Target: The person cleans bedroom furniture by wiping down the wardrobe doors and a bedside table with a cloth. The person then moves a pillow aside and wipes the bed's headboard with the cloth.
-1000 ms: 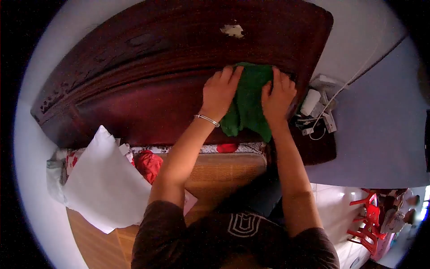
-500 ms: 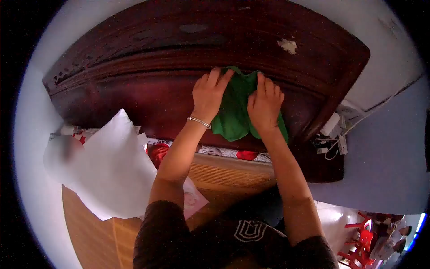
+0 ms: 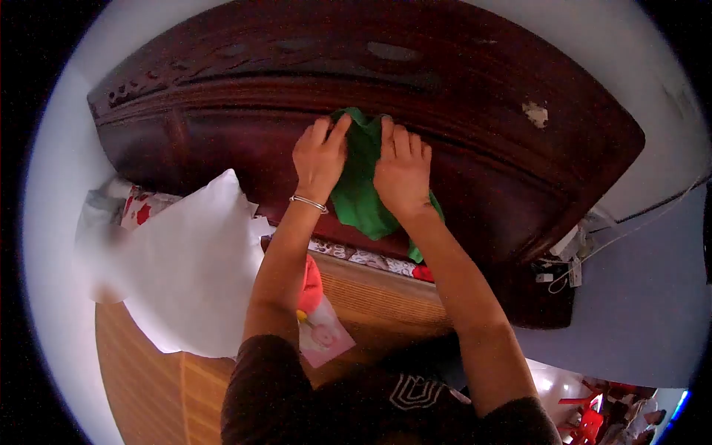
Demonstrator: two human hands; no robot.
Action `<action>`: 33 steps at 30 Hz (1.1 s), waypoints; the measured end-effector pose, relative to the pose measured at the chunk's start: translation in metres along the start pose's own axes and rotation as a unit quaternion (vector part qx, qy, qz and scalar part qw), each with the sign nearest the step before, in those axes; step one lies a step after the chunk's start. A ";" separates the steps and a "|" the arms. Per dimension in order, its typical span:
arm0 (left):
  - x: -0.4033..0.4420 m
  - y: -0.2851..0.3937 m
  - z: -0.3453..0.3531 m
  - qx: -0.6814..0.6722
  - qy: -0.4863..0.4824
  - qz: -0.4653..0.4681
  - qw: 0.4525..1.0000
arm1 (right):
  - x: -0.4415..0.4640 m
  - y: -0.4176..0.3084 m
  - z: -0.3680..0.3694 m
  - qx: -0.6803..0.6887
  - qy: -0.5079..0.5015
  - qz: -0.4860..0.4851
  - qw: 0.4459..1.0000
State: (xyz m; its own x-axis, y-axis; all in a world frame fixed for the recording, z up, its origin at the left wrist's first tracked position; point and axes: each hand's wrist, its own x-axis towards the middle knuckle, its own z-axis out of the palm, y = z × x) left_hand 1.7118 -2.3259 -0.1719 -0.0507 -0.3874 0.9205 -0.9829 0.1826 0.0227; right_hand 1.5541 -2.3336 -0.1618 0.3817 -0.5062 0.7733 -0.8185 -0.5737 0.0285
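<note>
A green cloth hangs against the dark wooden headboard, its top edge near the moulding ledge. My left hand, with a silver bangle at the wrist, pinches the cloth's upper left corner between curled fingers. On the other side, my right hand has its fingers bent over the upper right part of the cloth. Below both hands the cloth drapes loosely, its lower right part partly behind my right forearm. The fingertips press close to the headboard's surface.
A white pillow leans at the left on the woven bed mat. A pink printed sheet lies by my left elbow. Cables and a power strip sit at the right. Red chairs and a person appear far lower right.
Both hands and the cloth have shifted left along the headboard and come slightly closer together. The view has turned a little, and more of the pink sheet shows.
</note>
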 end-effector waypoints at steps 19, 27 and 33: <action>-0.009 -0.026 -0.016 -0.039 -0.023 -0.259 0.965 | 0.055 -0.067 0.012 0.115 -0.103 -0.032 0.987; 0.019 0.146 0.012 -0.160 0.016 -0.125 0.979 | -0.021 0.085 -0.078 0.092 0.032 0.037 0.995; 0.038 0.287 0.046 -0.224 -0.036 -0.011 0.974 | -0.079 0.224 -0.145 -0.004 0.094 0.163 0.982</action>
State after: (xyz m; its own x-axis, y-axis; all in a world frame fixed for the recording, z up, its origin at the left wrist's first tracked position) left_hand 1.4196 -2.3301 -0.1485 -0.0585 -0.4552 0.8884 -0.8088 0.5433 0.2251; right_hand 1.2784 -2.3289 -0.1250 0.0137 -0.5342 0.8452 -0.8875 -0.3959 -0.2359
